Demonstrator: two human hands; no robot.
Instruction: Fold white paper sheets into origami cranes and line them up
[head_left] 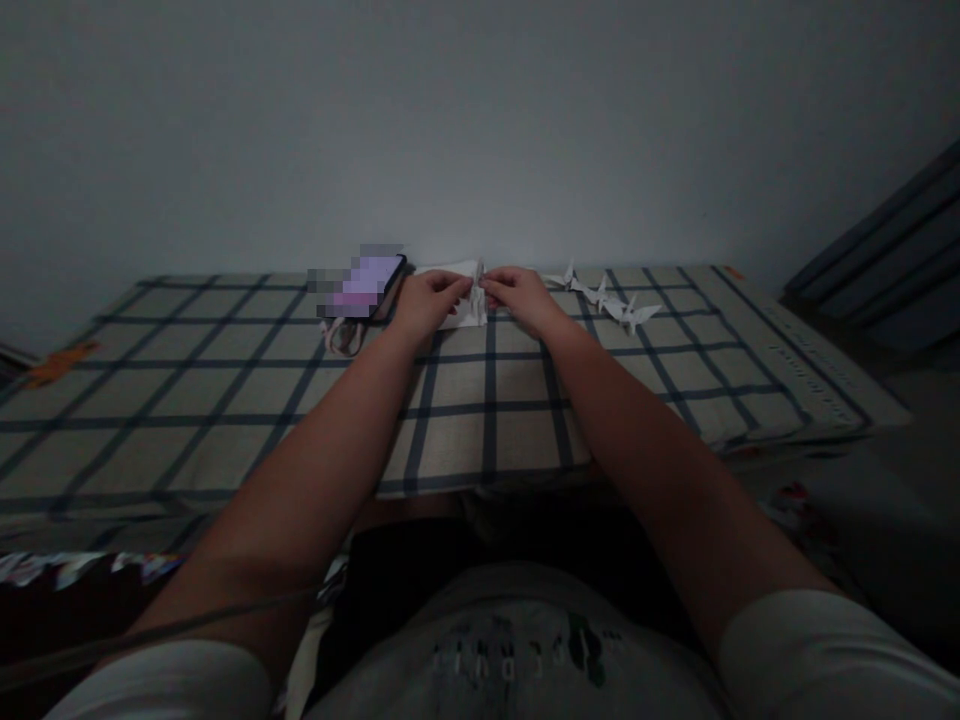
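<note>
Both hands meet near the far side of the table, pinching a small piece of folded white paper [477, 285] between them. My left hand [431, 303] grips its left side with thumb and fingertips. On the other side, my right hand [523, 296] is closed on it in the same way; the fingers partly hide the paper's shape. Beneath and behind lies flat white paper [466, 319], partly covered by my left hand. To the right of my right hand, several folded white paper cranes [634, 314] stand in a slanting row.
A phone [375, 283] with a lit purple screen rests left of my left hand, a pinkish strap [343, 338] beside it. A checked cloth [487, 430] covers the table. The grey wall [480, 130] rises directly behind. The table's front edge is close to my body.
</note>
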